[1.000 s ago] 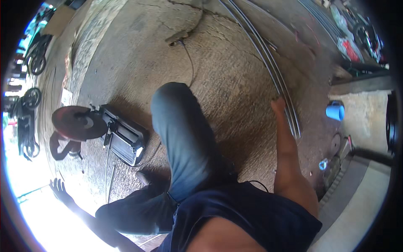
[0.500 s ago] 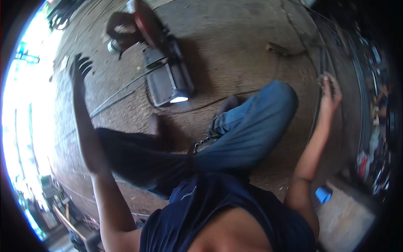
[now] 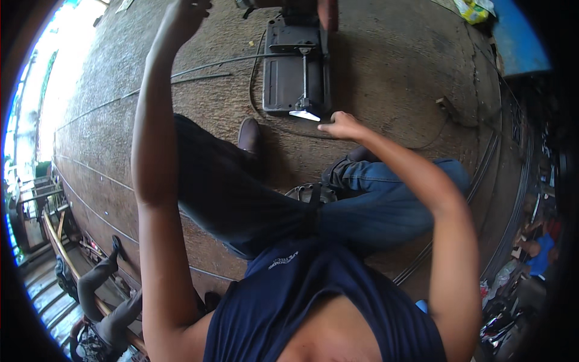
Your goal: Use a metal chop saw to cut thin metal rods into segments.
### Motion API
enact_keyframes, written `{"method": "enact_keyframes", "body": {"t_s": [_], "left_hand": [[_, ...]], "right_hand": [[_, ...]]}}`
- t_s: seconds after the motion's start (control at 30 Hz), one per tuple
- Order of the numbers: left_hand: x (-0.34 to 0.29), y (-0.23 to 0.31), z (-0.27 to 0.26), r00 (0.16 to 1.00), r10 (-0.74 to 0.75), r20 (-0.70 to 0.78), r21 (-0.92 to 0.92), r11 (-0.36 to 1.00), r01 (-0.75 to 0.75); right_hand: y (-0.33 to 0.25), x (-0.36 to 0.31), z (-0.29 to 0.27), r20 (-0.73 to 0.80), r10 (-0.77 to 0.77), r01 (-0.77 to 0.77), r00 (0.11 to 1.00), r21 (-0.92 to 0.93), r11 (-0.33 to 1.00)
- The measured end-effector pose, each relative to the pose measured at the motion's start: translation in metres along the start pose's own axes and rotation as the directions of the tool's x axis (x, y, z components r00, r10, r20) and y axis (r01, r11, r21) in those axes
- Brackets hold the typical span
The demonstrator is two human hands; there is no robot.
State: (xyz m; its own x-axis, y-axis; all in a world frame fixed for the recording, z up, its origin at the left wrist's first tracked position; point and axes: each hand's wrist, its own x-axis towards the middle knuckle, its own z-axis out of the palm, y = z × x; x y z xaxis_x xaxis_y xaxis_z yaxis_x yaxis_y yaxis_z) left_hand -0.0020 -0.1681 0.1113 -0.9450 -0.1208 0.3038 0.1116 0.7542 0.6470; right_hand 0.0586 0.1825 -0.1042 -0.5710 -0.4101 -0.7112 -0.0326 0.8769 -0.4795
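A cut-off saw with a dark flat base [image 3: 278, 90] stands on the floor in front of my feet, its upper part cropped by the top edge. A long thin metal rod [image 3: 241, 58] runs from the left into the vise [image 3: 292, 48] on that base. My right hand [image 3: 342, 125] is just right of the shiny vise handle [image 3: 305, 115], thumb side stretched toward it, seemingly apart from it and holding nothing visible. Up at the top edge, left of the saw, my left hand [image 3: 187, 18] is partly cut off; its grip is unclear.
A shorter rod [image 3: 208, 76] lies on the floor at left. The saw's cable [image 3: 289, 130] curves around the base. Long bars [image 3: 482, 163] lie at right, near a small block [image 3: 445, 105]. Another person's leg [image 3: 96, 283] shows at lower left. Clutter [image 3: 500, 314] fills the lower right.
My right hand has come from the far right bars in to the vise handle. My left hand has moved up and right. The view has shifted, putting the saw farther right and higher.
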Motion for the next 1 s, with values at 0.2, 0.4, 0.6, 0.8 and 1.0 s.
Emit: {"method": "enact_keyframes", "body": {"t_s": [0.2,0.4,0.6,0.8,1.0], "left_hand": [[-0.024,-0.019,0.037,0.848,-0.198,0.491,0.583,0.798,-0.151],[-0.025,-0.03,0.036,0.848,-0.093,0.522,0.483,0.852,-0.204],[-0.021,-0.006,0.037,0.803,-0.14,0.58,0.451,0.875,-0.173],[-0.025,-0.004,0.032,0.808,-0.097,0.581,0.402,0.898,-0.181],[-0.027,-0.013,0.029,0.81,-0.133,0.57,0.424,0.893,-0.152]], "right_hand": [[0.006,0.092,0.057,-0.295,0.267,-0.226,0.918,0.165,0.96],[0.016,0.129,0.076,-0.166,0.386,-0.34,0.907,0.251,0.906],[0.003,0.118,0.087,-0.41,0.431,-0.398,0.804,0.17,0.902],[-0.041,0.098,0.068,-0.424,0.395,-0.423,0.815,0.029,0.906],[0.011,0.117,0.068,0.323,0.282,-0.382,0.903,0.905,0.186]]}}
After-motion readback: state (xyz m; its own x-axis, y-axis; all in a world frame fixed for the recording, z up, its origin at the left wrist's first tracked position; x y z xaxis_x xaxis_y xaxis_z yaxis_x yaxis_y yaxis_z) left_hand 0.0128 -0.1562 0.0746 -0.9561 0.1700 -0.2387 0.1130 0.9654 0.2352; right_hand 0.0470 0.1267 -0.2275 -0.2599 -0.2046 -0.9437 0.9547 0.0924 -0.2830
